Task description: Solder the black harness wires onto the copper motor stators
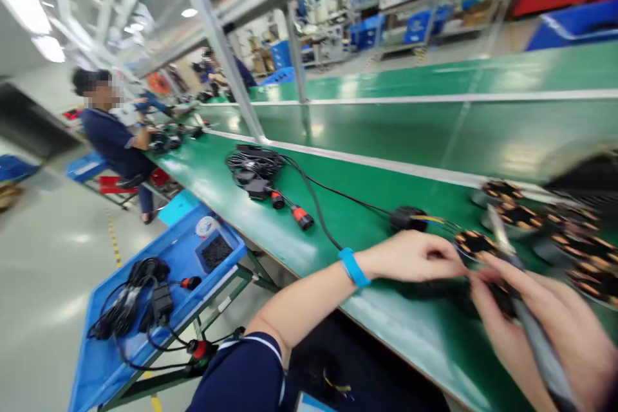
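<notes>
A: Where do the hands meet?

B: Right of the frame, low down, over the green flat table (275, 238). The left hand (425, 257) has thumb and forefinger together at the tips; I can't tell whether something thin is pinched there. The right hand (574, 312) closes round a grey pen-shaped tool (541, 344), its fingertips meeting the left's.

A: And the tool's pale tip?

B: It points up past the fingers, towards the round copper-and-black wound parts at the right edge. The nearest wound part (476, 243) sits just beyond the fingertips.

A: What would make this fine work go well, do you think?

B: I'd rest the left wrist on the table for steadiness and mind that tip, so it doesn't scratch the copper. I'd also leave slack in the thin yellow wire (429, 219) from the black round housing (405, 219), left of the wound part.

A: Anything to watch?

B: The long black cable (352, 195) running leftward; a tug there could shift the housing.
</notes>
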`<state>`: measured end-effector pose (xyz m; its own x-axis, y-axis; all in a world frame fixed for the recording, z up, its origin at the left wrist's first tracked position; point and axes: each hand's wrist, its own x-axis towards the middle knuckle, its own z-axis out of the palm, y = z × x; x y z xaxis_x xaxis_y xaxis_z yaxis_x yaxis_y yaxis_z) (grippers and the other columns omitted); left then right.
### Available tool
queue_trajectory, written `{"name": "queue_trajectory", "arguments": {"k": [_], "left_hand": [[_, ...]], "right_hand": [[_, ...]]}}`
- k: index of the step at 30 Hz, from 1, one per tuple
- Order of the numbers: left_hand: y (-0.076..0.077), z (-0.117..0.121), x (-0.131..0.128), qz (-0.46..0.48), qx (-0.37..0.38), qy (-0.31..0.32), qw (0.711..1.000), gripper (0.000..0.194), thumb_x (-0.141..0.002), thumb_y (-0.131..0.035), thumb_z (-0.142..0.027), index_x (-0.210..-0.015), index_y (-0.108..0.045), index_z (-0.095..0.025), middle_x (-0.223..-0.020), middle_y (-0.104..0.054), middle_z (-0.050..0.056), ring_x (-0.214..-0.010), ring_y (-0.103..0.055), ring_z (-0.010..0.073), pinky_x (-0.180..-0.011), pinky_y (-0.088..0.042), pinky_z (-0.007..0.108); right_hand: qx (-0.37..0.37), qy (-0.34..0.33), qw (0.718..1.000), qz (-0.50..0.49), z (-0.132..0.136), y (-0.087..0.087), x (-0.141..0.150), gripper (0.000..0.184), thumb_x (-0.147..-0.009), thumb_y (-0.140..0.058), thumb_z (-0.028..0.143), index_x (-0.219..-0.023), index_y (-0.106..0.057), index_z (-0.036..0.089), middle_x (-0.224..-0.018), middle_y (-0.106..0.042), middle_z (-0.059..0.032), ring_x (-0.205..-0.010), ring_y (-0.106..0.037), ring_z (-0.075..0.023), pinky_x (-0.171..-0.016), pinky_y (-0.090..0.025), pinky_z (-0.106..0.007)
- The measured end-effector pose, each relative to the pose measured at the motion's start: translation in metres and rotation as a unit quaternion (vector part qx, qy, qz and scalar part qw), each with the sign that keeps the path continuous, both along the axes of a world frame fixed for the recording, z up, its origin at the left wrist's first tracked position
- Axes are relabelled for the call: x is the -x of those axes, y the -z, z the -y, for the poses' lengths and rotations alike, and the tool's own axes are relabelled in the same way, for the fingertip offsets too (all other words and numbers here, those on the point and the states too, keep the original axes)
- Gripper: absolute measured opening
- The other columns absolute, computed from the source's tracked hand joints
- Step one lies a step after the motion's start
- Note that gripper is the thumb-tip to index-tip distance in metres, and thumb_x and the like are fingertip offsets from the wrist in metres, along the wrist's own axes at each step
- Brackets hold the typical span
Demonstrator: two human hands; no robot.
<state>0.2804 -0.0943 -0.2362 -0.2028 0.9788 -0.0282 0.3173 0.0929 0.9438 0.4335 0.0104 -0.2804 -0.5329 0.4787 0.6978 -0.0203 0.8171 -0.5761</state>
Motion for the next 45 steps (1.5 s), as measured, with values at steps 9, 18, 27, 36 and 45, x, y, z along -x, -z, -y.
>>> {"name": "queue_trajectory", "arguments": {"k": [9, 18, 27, 36, 45], "left_hand": [[-0.005, -0.001, -0.002, 0.055, -0.002, -0.043, 0.998, 0.024, -0.09, -0.064, -0.036, -0.084, -0.064, -0.012, -0.08, -0.061, 0.002, -0.073, -0.051, 0.0114, -0.07, -0.042, 0.024], [-0.009, 0.0, -0.006, 0.029, 0.007, -0.055, 0.998, 0.025, -0.091, -0.062, -0.038, -0.083, -0.062, -0.014, -0.078, -0.058, 0.001, -0.071, -0.048, 0.0112, -0.068, -0.039, 0.024], [-0.01, 0.0, -0.004, 0.041, 0.009, -0.062, 0.997, 0.026, -0.09, -0.063, -0.039, -0.083, -0.062, -0.014, -0.081, -0.06, 0.002, -0.072, -0.049, 0.0117, -0.07, -0.04, 0.026], [-0.007, 0.0, -0.004, 0.046, 0.006, -0.067, 0.997, 0.026, -0.09, -0.065, -0.039, -0.082, -0.063, -0.014, -0.08, -0.06, 0.002, -0.071, -0.048, 0.0122, -0.069, -0.039, 0.027], [-0.007, 0.0, -0.003, 0.048, 0.003, -0.061, 0.997, 0.025, -0.091, -0.065, -0.038, -0.082, -0.063, -0.014, -0.081, -0.06, 0.002, -0.072, -0.048, 0.0117, -0.068, -0.037, 0.026]], "right_hand": [[0.113, 0.119, 0.982, -0.096, 0.01, -0.032, -0.015, 0.018, -0.098, -0.063, 0.03, -0.107, -0.075, 0.02, -0.069, -0.067, -0.0004, -0.058, -0.064, -0.0158, -0.059, -0.054, -0.03], [0.111, 0.146, 0.979, -0.088, 0.013, -0.027, -0.034, 0.041, -0.1, -0.045, 0.032, -0.071, -0.072, 0.021, -0.055, -0.059, -0.0025, -0.05, -0.059, -0.0178, -0.051, -0.051, -0.033], [0.054, 0.09, 0.984, -0.145, 0.012, -0.029, -0.03, 0.034, -0.099, -0.051, 0.026, -0.073, -0.074, 0.023, -0.052, -0.057, 0.0015, -0.049, -0.06, -0.0161, -0.05, -0.051, -0.031], [0.066, 0.074, 0.98, -0.171, 0.012, -0.029, -0.026, 0.031, -0.098, -0.053, 0.02, -0.075, -0.075, 0.022, -0.058, -0.064, 0.0017, -0.048, -0.059, -0.014, -0.05, -0.05, -0.029], [0.12, 0.101, 0.972, -0.175, 0.013, -0.03, -0.029, 0.034, -0.098, -0.051, 0.02, -0.073, -0.074, 0.022, -0.058, -0.063, 0.0005, -0.048, -0.058, -0.0151, -0.05, -0.048, -0.031]]}}
